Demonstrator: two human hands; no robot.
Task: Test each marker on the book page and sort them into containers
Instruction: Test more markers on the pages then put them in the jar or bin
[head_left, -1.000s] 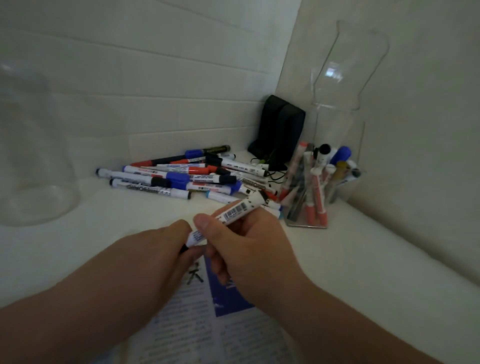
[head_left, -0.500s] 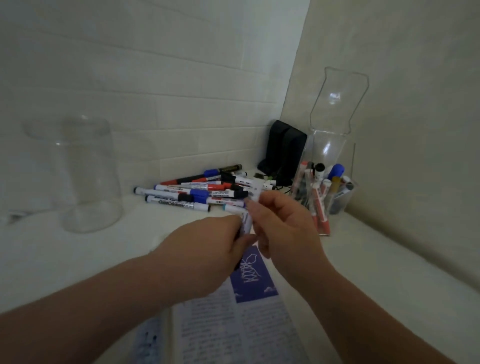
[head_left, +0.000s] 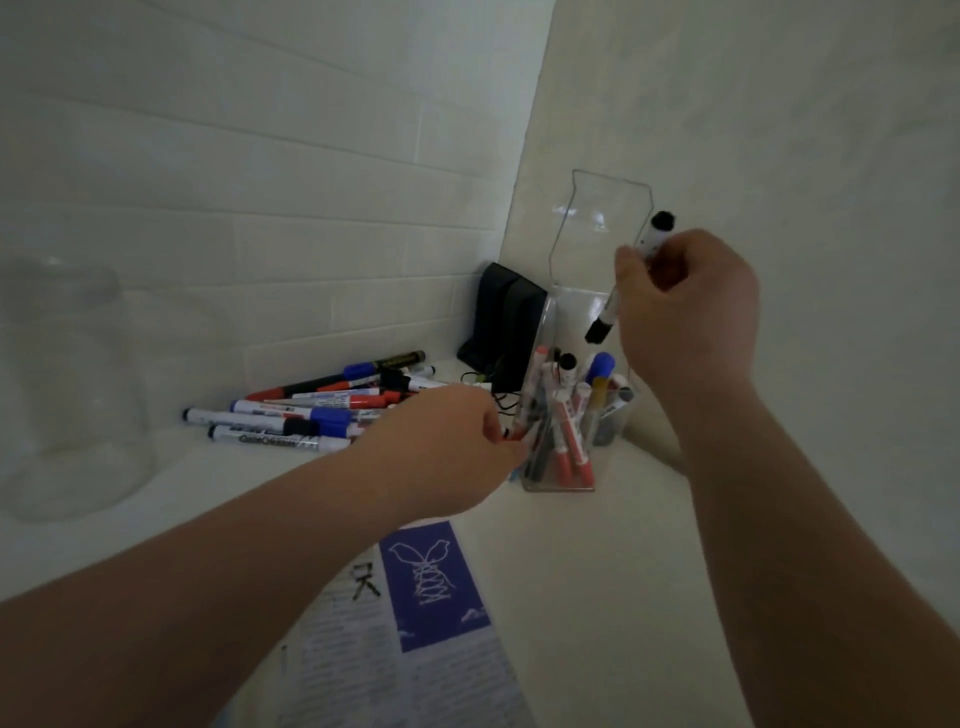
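Desk (head_left: 597, 571) corner. The crowded clear container (head_left: 571, 312) stands just below the right hand (head_left: 685, 306), which is clamped on a tilted black marker (head_left: 602, 325). If dropped, the marker could snag on the standing markers and bounce out. Left hand (head_left: 441, 447) is curled beside the loose pile (head_left: 311, 410); grip unclear.

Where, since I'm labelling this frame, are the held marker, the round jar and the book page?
held marker (head_left: 651, 243), head view, white barrel below its cap
round jar (head_left: 67, 415), head view, clear side wall
book page (head_left: 434, 582), head view, purple picture panel

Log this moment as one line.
right hand: holds black marker over clear container | left hand: near marker pile | book page: scribbled
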